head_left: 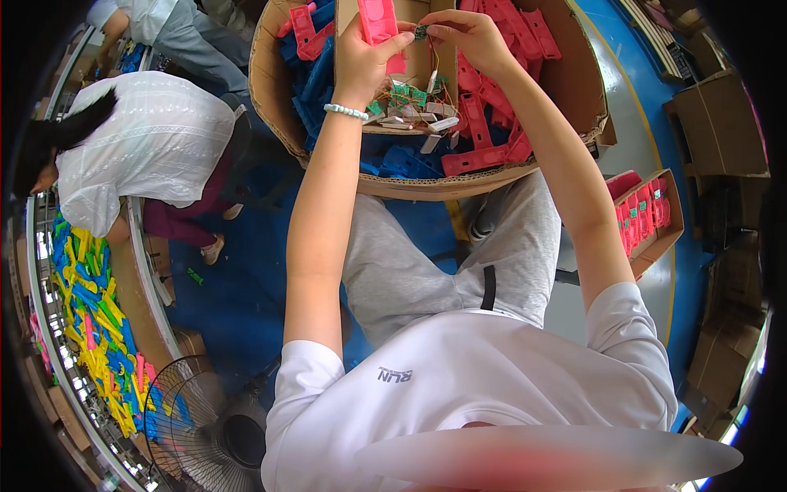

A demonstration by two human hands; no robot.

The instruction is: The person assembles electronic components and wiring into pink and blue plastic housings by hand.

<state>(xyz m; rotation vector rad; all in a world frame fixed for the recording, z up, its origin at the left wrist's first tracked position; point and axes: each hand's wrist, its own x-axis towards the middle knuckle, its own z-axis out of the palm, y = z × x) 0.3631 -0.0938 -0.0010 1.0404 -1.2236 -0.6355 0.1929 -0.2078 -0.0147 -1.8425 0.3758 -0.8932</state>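
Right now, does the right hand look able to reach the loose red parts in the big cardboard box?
Probably yes: the red parts lie in the open near the right hand, though it seems to be pinching a small green board.

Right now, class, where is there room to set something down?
Bare: blue floor between the green piece and the left forearm, beyond the fan; grey floor between the big cardboard box and yellow line. Crowded: that box, with red pieces, blue pieces and circuit boards; the railed bench, heaped with coloured pieces.
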